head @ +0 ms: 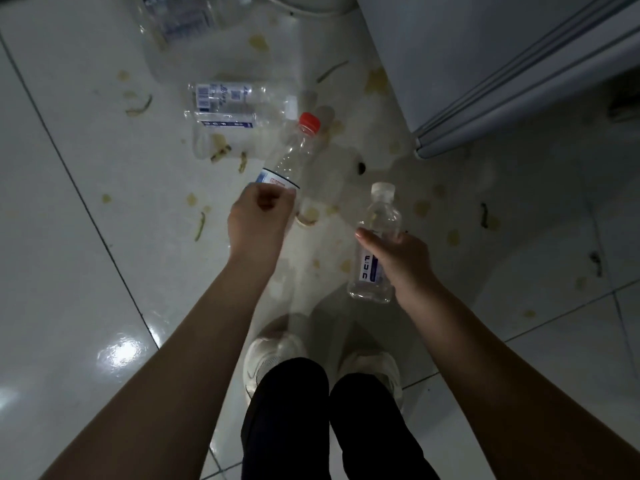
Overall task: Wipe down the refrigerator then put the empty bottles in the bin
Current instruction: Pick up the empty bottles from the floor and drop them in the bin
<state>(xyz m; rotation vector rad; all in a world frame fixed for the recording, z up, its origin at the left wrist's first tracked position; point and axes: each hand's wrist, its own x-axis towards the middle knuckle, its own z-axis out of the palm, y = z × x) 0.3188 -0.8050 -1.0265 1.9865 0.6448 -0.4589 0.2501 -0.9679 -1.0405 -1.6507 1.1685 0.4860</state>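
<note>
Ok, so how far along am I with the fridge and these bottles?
Whether the refrigerator got wiped can't be told from here; no cloth shows. In hand: your left hand grips the red-capped bottle, your right hand the white-capped bottle. Left: two labelled bottles lying on the floor, bigger bottles beyond them, and carrying everything to a bin, which isn't clearly in view.

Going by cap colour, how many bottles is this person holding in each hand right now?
Red cap: 1, the red-capped bottle in the left hand
White cap: 1, the white-capped bottle in the right hand
Total: 2
</note>
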